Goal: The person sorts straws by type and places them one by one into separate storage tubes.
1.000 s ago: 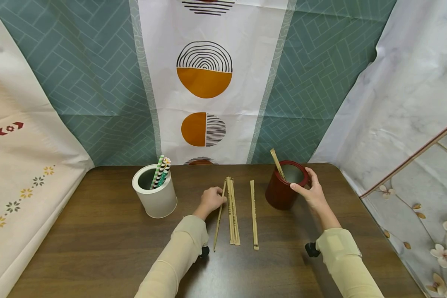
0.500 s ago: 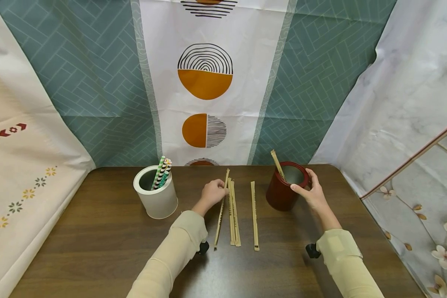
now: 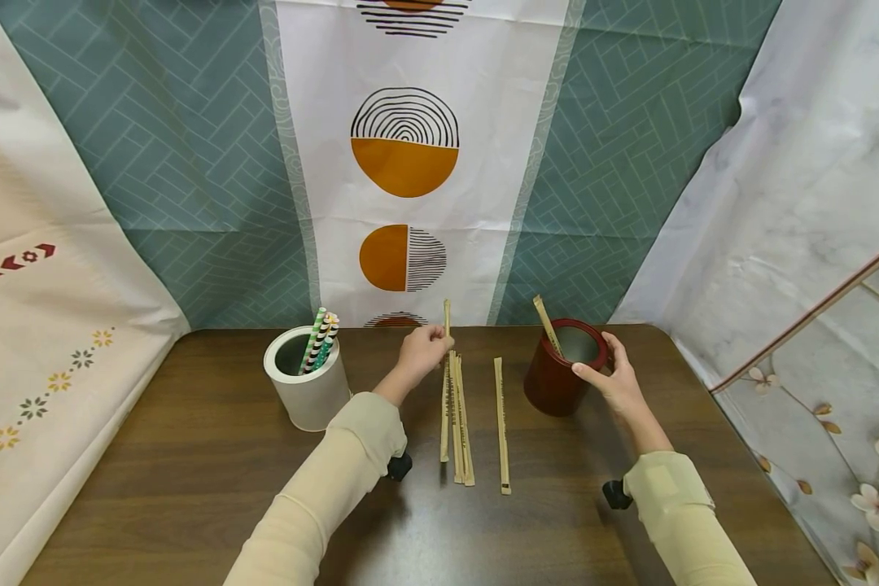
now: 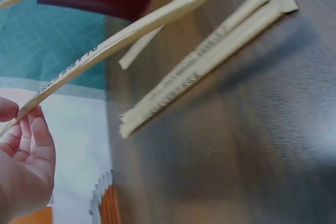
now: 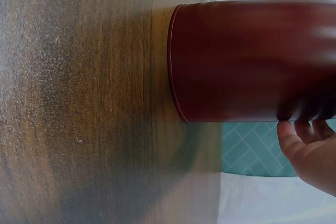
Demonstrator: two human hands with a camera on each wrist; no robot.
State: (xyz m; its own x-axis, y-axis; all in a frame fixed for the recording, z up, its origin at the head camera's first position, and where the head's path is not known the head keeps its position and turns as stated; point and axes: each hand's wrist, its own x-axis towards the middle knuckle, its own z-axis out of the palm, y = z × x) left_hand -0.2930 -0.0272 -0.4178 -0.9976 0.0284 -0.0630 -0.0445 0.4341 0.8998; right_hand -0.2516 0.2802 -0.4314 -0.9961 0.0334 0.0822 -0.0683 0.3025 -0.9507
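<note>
At the middle of the brown table (image 3: 168,488), I find the left hand (image 3: 421,352) pinching a wrapped straw (image 3: 446,407) near its far end — thumb against fingertips, no gap beyond the straw's thickness. That end is raised above the table; whether the lower end makes contact I cannot tell. The wrapper is tan, with dark printed lettering.

Just beside it, toward the right, I record a pair of wrapped straws (image 3: 465,431) lying side by side, touching. A single wrapped straw (image 3: 501,423) lies apart, between that pair and the dark red canister (image 3: 549,382).

The right hand (image 3: 617,381) grips this canister at its upper right side, thumb at the rim and fingers curved against the outer wall. The canister stands upright; one leaning straw (image 3: 547,324) projects from it.

To the left — a white canister (image 3: 315,403), upright, containing several patterned straws (image 3: 318,346).
</note>
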